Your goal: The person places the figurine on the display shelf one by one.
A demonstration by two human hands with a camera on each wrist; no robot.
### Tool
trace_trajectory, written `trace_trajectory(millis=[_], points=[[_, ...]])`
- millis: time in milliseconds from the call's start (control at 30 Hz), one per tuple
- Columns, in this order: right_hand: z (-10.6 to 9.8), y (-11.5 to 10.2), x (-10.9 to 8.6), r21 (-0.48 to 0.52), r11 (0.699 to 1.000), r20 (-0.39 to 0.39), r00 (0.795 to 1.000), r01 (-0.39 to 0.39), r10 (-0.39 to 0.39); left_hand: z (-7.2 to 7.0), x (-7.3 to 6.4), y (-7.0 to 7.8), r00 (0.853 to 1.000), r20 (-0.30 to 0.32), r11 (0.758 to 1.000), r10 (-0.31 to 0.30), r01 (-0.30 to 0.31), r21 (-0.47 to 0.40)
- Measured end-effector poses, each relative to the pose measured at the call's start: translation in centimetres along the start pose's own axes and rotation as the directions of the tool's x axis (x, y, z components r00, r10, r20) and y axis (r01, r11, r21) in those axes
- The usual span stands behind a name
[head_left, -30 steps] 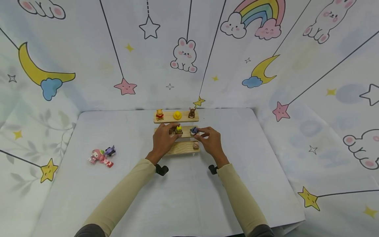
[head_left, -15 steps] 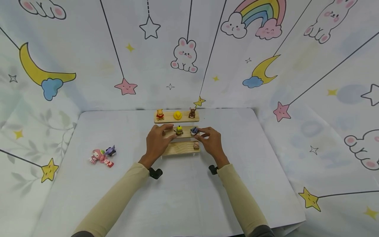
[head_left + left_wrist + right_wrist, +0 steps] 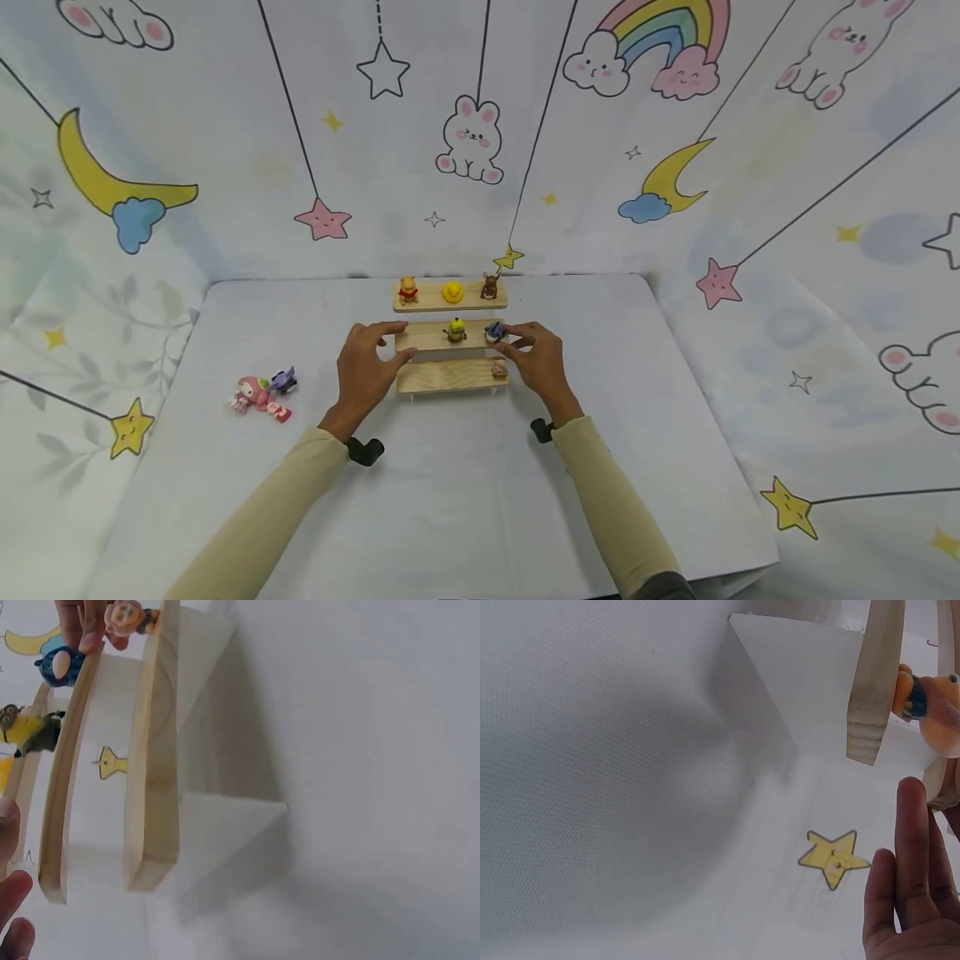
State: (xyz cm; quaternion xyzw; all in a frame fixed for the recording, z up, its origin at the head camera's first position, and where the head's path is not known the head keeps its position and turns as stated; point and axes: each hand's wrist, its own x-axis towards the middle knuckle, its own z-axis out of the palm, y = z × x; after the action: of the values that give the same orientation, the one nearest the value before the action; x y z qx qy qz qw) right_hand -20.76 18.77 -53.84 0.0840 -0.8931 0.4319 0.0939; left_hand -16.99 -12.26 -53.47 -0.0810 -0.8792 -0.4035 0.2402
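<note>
My right hand point(image 3: 536, 358) pinches a blue figurine point(image 3: 494, 332) with thumb and forefinger at the right end of the middle wooden shelf point(image 3: 420, 335). Near that shelf's left end, my left hand point(image 3: 365, 367) holds nothing, thumb and fingers spread apart. Between the hands, a yellow-and-green minion figurine point(image 3: 455, 331) stands on the middle shelf; its goggles show in the left wrist view. A small peach-coloured figurine point(image 3: 499, 368) sits at the right end of the lowest shelf point(image 3: 446, 377). In the left wrist view, the blue figurine point(image 3: 61, 666) has fingertips right beside it.
The top shelf point(image 3: 431, 307) bears a red-shirted bear figurine point(image 3: 407, 291), a yellow duck figurine point(image 3: 452, 292) and a brown figurine point(image 3: 489, 287). Several pink and purple figurines point(image 3: 255, 392) lie on the white table point(image 3: 465, 500) at left. Printed cloth walls point(image 3: 247, 142) stand behind and beside it.
My left hand has let go of the minion figurine and drawn back to the left, past the shelf's end. The right hand stays at the blue figurine.
</note>
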Motion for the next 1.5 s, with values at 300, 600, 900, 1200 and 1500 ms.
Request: trace_trajectory(millis=[300, 600, 900, 1200, 1500], points=[[-0.2, -0.2, -0.1, 0.019, 1.000, 0.002, 1.000, -0.003, 0.002, -2.2, -0.8, -2.0, 0.999, -0.024, 0.999, -0.031, 0.032, 0.038], [-0.1, -0.3, -0.1, 0.023, 1.000, 0.003, 1.000, -0.015, 0.015, -4.8, -1.6, -4.5, 0.996, -0.072, 0.993, -0.052, 0.059, 0.101], [-0.1, -0.2, -0.1, 0.038, 0.999, 0.004, 1.000, -0.015, 0.015, -7.7, -2.6, -6.8, 0.990, -0.119, 0.984, -0.080, 0.098, 0.151], [-0.1, -0.3, -0.1, 0.047, 0.998, 0.005, 1.000, -0.030, 0.030, -10.4, -4.4, -9.2, 0.985, -0.132, 0.962, -0.115, 0.143, 0.232], [0.0, -0.4, -0.1, 0.041, 0.999, -0.004, 1.000, -0.028, 0.028, -11.1, -6.2, -11.4, 0.990, -0.090, 0.946, -0.106, 0.128, 0.298]])
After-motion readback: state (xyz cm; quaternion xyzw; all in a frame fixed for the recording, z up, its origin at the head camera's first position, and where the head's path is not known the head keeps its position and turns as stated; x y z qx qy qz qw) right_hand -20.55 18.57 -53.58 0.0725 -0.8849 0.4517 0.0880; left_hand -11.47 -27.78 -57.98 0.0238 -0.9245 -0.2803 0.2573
